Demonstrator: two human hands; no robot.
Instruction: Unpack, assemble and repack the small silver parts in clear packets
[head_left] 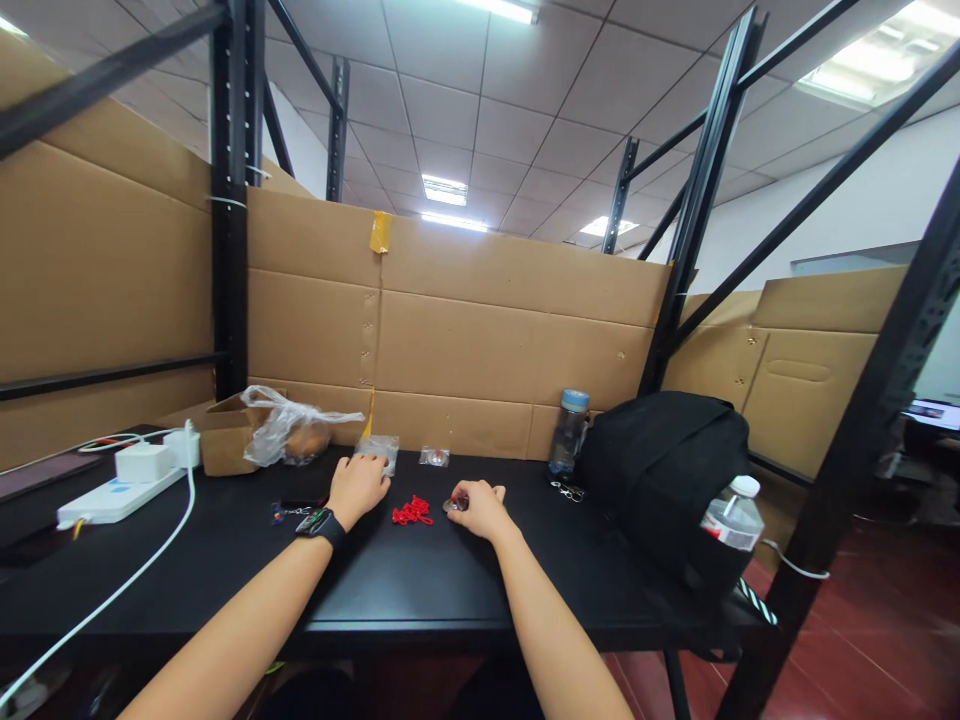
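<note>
My left hand (360,490), with a dark watch on its wrist, lies palm down with fingers stretched out at the near edge of a clear plastic bag (382,450). To its right is a small heap of red knotted cords (412,511) on the black table. My right hand (481,508) pinches a small, shiny, roundish piece (454,504) close to the tabletop; its exact kind is too small to make out. Farther back lies a little clear packet (434,457) with something small and red in it.
At the left are a white power strip (124,498) with a cable, a small cardboard box (227,440) and a tied plastic bag (296,435). A water bottle (568,432), metal rings (568,491) and a black backpack (660,470) stand right. Cardboard walls (465,350) enclose the table.
</note>
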